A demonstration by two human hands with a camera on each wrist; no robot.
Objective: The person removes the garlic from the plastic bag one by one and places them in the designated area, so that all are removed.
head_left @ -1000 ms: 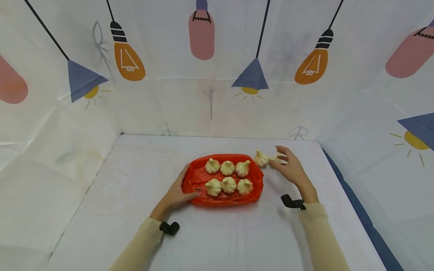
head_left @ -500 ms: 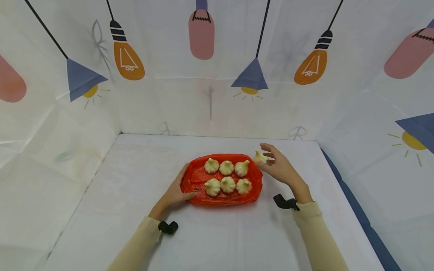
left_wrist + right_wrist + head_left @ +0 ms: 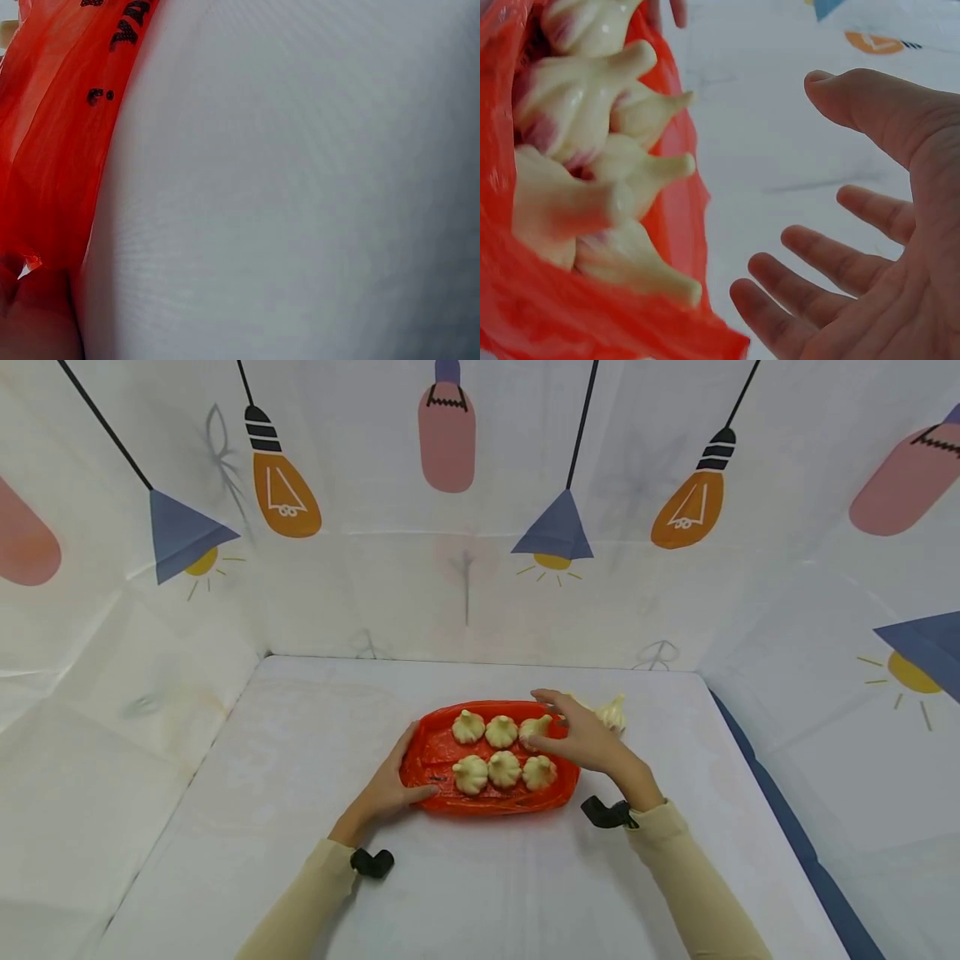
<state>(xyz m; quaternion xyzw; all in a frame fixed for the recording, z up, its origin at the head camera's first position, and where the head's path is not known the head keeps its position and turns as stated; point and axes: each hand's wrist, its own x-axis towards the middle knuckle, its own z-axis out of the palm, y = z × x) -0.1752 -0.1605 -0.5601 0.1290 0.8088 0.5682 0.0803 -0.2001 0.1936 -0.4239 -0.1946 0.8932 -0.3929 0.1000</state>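
Garlic bulbs (image 3: 504,770), in red tray (image 3: 437,756), rightmost ones just below right hand (image 3: 582,737)

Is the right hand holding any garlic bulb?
No, the right wrist view shows the right hand with fingers spread and nothing between them.

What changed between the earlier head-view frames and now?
The right hand has moved left, from beside the loose garlic bulbs to over the right end of the red tray, holding nothing. The left hand still grips the tray's left end; the six garlic bulbs inside stayed put.
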